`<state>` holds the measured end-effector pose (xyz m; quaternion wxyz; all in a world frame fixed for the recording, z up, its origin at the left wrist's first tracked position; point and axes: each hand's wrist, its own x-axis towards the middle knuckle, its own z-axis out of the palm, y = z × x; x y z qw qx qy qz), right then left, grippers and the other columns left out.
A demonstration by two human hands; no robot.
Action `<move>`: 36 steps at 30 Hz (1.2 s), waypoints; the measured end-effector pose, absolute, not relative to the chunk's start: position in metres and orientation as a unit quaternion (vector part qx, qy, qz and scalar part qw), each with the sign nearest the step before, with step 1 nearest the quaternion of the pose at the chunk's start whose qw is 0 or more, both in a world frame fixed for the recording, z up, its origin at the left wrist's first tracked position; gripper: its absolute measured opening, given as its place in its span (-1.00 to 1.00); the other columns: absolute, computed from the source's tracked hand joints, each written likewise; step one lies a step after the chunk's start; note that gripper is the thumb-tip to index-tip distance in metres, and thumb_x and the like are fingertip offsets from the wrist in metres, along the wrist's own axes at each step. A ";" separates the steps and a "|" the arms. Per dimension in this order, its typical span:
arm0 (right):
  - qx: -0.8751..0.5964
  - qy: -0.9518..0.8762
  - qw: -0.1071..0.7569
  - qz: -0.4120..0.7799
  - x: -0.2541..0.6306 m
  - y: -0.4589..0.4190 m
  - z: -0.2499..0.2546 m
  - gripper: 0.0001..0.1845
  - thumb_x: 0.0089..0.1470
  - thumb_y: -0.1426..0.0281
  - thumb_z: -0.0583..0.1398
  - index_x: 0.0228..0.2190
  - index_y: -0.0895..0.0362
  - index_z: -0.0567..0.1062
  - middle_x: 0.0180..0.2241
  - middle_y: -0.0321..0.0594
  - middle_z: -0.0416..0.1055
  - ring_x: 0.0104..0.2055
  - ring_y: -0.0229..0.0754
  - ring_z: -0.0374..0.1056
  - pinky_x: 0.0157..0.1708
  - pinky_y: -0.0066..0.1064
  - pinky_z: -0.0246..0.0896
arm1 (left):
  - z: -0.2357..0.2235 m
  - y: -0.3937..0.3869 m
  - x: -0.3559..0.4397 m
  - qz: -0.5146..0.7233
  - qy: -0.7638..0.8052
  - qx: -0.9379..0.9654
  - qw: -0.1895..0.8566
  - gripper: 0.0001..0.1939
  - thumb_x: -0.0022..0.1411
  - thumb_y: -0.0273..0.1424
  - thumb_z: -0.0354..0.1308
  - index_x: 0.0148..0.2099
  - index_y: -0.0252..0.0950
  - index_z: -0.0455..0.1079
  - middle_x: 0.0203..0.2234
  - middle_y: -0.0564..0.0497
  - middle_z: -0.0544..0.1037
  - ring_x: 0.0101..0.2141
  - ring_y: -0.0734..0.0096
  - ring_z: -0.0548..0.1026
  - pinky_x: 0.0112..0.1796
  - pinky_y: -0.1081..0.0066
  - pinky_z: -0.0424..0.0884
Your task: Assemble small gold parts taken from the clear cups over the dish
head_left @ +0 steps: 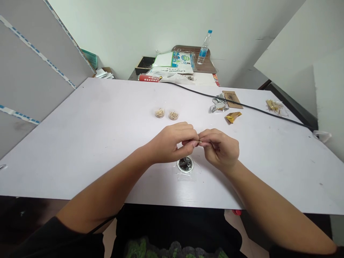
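My left hand point(172, 143) and my right hand point(220, 148) meet fingertip to fingertip above the white table point(94, 143), both pinched on one tiny gold-coloured part point(199, 142) between them. Just below the hands a small round metal disc point(185, 164) lies on a clear plastic bag. Farther back sit two small clear dishes point(166, 114) filled with little gold-coloured pieces.
A black cable point(242, 104) runs across the table's back right. Beside it lie a gold foil packet point(233, 116), a silver wrapper point(218, 105), a brown packet point(231, 98) and a bag of gold parts point(274, 106). A water bottle point(204, 48) and papers stand behind.
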<state>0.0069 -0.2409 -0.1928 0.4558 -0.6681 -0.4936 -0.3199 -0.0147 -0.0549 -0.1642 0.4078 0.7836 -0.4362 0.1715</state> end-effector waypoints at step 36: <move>-0.617 -0.483 0.568 -0.253 0.003 -0.238 -0.195 -0.91 0.19 0.55 0.17 -0.28 0.13 0.40 -0.42 -0.17 0.45 -0.41 -0.24 0.41 -0.50 -0.41 0.34 | -0.165 -0.054 -0.013 0.158 -0.455 0.755 0.444 -0.81 0.35 -0.42 -0.03 -0.32 -0.28 0.34 -0.52 0.04 0.43 -0.43 0.46 0.36 -0.20 0.35 0.34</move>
